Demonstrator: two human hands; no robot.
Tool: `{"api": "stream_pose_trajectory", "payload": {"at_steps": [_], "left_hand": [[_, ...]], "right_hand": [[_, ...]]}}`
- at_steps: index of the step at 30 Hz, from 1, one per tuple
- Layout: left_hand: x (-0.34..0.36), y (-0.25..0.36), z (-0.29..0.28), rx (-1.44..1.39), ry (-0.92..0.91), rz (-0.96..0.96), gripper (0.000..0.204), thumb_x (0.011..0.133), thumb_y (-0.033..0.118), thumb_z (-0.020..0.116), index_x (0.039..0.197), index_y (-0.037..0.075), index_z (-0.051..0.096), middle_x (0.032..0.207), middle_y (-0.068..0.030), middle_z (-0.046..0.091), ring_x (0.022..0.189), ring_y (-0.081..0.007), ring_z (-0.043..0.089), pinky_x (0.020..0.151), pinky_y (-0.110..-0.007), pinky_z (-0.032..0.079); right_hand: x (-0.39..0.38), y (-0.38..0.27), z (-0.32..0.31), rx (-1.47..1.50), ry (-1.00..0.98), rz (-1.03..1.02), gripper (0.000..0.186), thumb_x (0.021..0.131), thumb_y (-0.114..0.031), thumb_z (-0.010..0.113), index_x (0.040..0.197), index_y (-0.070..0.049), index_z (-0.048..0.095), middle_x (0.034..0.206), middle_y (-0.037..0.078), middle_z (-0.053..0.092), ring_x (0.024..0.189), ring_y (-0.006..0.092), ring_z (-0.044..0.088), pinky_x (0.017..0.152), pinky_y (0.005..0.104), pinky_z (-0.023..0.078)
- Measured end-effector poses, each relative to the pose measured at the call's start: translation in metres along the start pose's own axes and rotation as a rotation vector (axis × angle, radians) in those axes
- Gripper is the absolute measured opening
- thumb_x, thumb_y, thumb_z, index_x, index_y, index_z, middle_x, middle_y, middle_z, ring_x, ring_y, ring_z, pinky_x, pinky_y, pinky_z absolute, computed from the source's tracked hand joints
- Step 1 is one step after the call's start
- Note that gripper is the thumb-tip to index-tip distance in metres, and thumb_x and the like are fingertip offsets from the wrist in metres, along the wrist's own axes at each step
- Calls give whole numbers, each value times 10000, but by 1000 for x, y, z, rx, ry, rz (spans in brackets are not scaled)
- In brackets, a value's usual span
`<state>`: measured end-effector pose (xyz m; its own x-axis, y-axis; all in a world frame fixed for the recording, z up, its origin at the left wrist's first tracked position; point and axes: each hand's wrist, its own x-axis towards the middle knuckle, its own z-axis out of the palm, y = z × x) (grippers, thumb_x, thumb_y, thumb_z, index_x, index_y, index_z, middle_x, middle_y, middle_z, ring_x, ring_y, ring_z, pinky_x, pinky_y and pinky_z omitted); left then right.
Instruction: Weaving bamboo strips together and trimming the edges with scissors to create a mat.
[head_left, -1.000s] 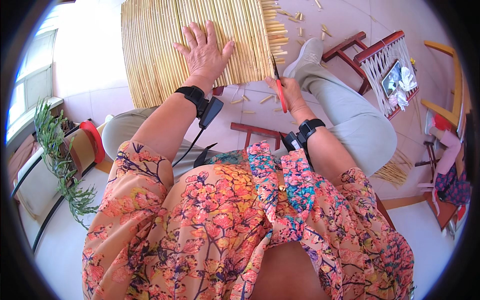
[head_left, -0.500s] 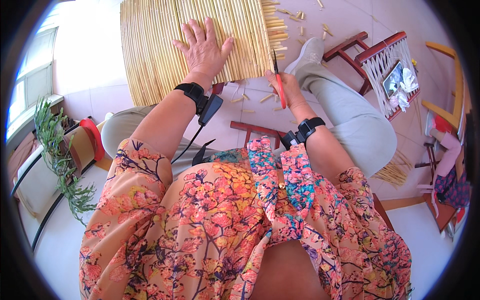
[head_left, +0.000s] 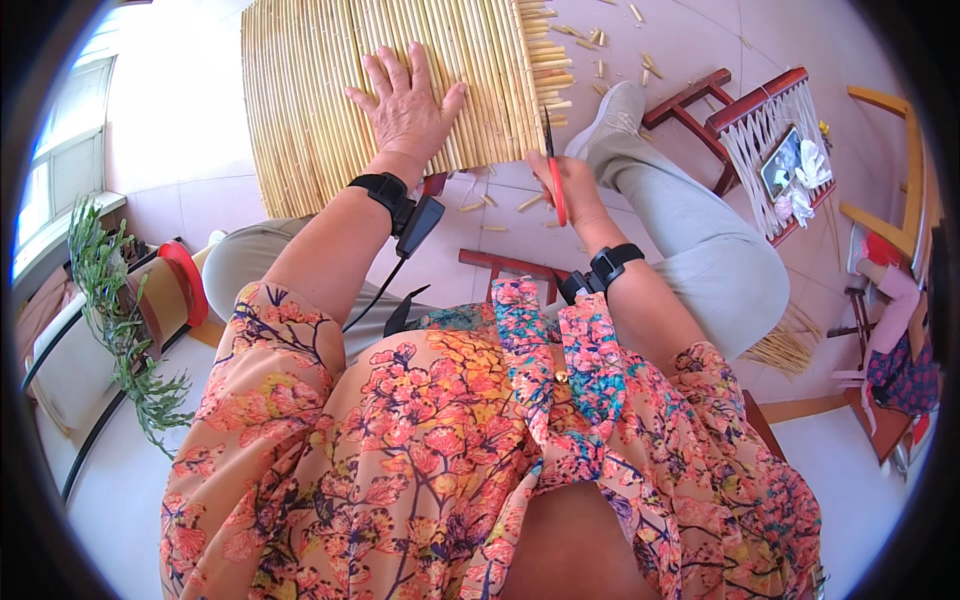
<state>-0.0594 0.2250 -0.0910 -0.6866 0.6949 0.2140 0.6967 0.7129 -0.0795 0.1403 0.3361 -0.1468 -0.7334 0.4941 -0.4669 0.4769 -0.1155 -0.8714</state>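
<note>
A mat of pale yellow straw-like stalks [head_left: 300,110], tied side by side, lies in front of me. My left hand [head_left: 408,110] rests flat on it with the fingers spread. My right hand [head_left: 572,190] is closed round red-handled scissors [head_left: 558,190] beside the mat's near right corner. Their dark blades point away from me along the mat's right edge. Past that edge, uneven stalk ends [head_left: 552,70] stick out, longer toward the far side.
Cut stalk pieces [head_left: 598,40] litter the tiled floor. At the right stands a red wooden stool [head_left: 750,110] with a corded seat, holding a phone [head_left: 782,165] and crumpled white tissue [head_left: 810,165]. A green plant [head_left: 110,300] hangs at left. Another person's leg [head_left: 893,310] shows far right.
My right hand and the scissors have shifted very slightly nearer to me. My left hand stays flat on the mat, almost unmoved.
</note>
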Motion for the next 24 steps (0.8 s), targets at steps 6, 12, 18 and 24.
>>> {"api": "stream_pose_trajectory", "payload": {"at_steps": [6,12,18,24], "left_hand": [[-1,-2,1,19,2,-5,729,854,571,343,1386,93,202,1420,-244,128,1327,-402,55,982,-648,28],[0,-1,0,-19,19,-13,723,852,565,350,1387,101,206,1420,-244,133,1329,-399,53,983,-648,27],[1,-1,0,-2,-9,-19,733,848,572,354,1391,106,196,1423,-237,128,1330,-396,41,985,-644,13],[0,-1,0,3,-5,-19,729,850,569,357,1391,108,196,1424,-236,127,1329,-396,47,989,-639,16]], "right_hand": [[1,-11,-1,-59,46,-52,556,761,-508,620,640,32,568,453,31,460,365,95,433,362,229,361],[-5,-8,-3,86,-4,16,540,759,-486,637,635,35,564,464,32,467,351,94,424,356,226,354],[1,-7,-5,-126,-1,-12,596,767,-571,551,725,18,628,579,137,567,556,228,551,556,328,432],[6,-18,-10,-134,-115,3,643,783,-602,519,806,37,588,627,61,544,546,120,526,487,260,445]]}}
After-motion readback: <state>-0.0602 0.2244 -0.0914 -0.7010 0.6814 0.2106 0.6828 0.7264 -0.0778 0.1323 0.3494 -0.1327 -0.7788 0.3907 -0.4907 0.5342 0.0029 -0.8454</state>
